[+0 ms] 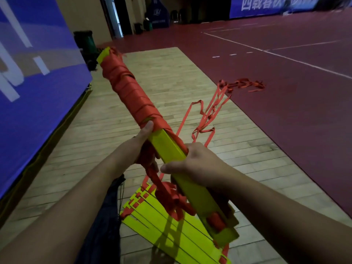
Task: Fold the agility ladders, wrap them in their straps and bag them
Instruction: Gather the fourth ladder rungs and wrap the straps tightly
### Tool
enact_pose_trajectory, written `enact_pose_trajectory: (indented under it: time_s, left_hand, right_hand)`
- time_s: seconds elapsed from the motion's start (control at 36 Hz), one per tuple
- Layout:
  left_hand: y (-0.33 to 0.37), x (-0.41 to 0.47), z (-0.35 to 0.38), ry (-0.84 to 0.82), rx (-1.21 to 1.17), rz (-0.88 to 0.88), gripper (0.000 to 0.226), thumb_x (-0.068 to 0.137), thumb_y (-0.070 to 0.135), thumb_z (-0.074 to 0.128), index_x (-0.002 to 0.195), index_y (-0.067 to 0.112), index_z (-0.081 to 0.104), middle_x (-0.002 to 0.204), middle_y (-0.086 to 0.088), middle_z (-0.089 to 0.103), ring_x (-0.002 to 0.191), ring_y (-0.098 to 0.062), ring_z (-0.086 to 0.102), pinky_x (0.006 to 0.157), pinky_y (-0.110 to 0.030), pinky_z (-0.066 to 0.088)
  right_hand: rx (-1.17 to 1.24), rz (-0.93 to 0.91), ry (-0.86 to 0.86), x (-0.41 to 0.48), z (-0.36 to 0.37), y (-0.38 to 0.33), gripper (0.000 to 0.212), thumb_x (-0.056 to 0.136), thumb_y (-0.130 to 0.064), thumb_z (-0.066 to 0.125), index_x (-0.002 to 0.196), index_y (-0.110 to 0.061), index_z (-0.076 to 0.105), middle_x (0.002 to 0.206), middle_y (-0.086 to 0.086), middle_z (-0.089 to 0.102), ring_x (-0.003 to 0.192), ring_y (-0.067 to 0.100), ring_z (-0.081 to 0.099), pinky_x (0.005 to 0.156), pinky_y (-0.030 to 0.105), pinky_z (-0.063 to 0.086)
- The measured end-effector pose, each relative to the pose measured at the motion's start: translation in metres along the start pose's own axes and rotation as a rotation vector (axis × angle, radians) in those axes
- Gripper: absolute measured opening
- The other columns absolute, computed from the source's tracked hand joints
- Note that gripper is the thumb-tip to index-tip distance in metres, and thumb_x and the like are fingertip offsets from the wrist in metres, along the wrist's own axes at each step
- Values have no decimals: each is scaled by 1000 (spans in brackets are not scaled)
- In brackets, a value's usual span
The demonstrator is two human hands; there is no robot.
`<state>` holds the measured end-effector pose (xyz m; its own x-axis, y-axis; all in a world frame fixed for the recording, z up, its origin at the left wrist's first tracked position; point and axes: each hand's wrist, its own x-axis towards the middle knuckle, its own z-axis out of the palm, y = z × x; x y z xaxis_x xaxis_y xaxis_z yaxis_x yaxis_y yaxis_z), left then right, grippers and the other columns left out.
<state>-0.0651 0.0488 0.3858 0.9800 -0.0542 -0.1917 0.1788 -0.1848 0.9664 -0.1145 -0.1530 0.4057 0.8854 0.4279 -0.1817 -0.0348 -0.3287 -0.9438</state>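
Two bare forearms (285, 216) come in from 6 o'clock. The right hand (192, 164) has its fingers closed round the middle of a long bundle of flat yellow-green plastic rungs (167, 147), held in the air and pointing to 11 o'clock. The left hand (142, 143) grips the same bundle just beyond, at the edge of the winding. The orange-red fabric strap (133, 92) covers the far half. The near half is bare and loose strap trails toward 1 o'clock, so I judge the wrapping about half done. A second folded yellow-green ladder (171, 239) lies fanned on the wooden floor (171, 73) at 6 o'clock, beside what seems a dark cloth bag (106, 216). Bagging is not begun.
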Motion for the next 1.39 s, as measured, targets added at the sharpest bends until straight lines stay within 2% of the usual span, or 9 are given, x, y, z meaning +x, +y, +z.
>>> enact_pose_trajectory:
  time_s: [0.17,0.33,0.53,0.72,0.92,1.0,1.08,1.19,1.39]
  left_hand:
    - [12,-8,10,-146,73,98,94,60,93,52,90,5,67,68,-15,61,47,-22,50,49,-27,45]
    - [11,-16,33,66,-105,78,53,59,64,77,62,13,63,53,-4,49,48,-19,45,48,-26,35]
    - [8,-19,13,50,-279,196,32,54,50,69,72,26,79,76,-5,65,78,-27,60,79,-40,43]
    - [11,-26,14,-99,-406,231,40,53,47,68,79,17,74,74,-4,69,68,-18,68,64,-29,58]
    - [15,-25,4,-229,-392,238,61,34,60,87,77,18,78,77,-9,71,70,-21,70,63,-33,58]
    - [13,-20,-1,-239,-294,221,47,54,57,77,85,23,80,89,-9,76,82,-24,74,71,-35,59]
    - [6,-21,-11,-224,-5,92,82,63,85,63,106,17,75,104,-16,74,95,-39,70,91,-49,52]
    - [10,-20,-7,-139,271,15,97,65,94,35,81,2,63,53,-9,52,44,-24,50,55,-30,42]
    - [10,-19,35,45,-53,108,53,66,60,72,76,9,63,62,-6,51,52,-19,51,54,-29,43]
  right_hand:
    - [-410,-53,278,5,5,3,26,86,-34,76,94,-16,60,80,7,68,70,25,69,71,46,60]
    - [-858,-153,407,-5,30,8,31,96,-40,55,102,-21,31,90,-2,47,80,27,52,66,35,32]
    - [-215,-70,164,1,15,4,49,87,-60,65,118,-24,52,104,-6,63,89,10,65,76,34,56]
    - [563,216,-362,0,7,5,47,78,-42,73,111,-8,72,102,17,73,85,29,69,86,43,56]
    - [587,82,-331,-10,21,-9,27,89,-21,73,104,-2,63,78,17,68,61,27,66,60,33,59]
    - [312,20,-177,-10,12,-12,19,88,-28,74,91,-10,69,73,9,69,61,23,66,63,32,55]
    - [15,-12,-43,-4,2,-7,30,85,-39,78,91,-10,72,74,5,72,64,22,70,65,35,57]
    - [-192,-59,125,1,-2,-1,40,86,-39,77,91,-1,68,82,22,72,73,39,70,70,54,59]
    - [-920,-197,444,-4,21,4,34,94,-44,57,99,-22,31,91,0,53,88,28,61,65,34,34]
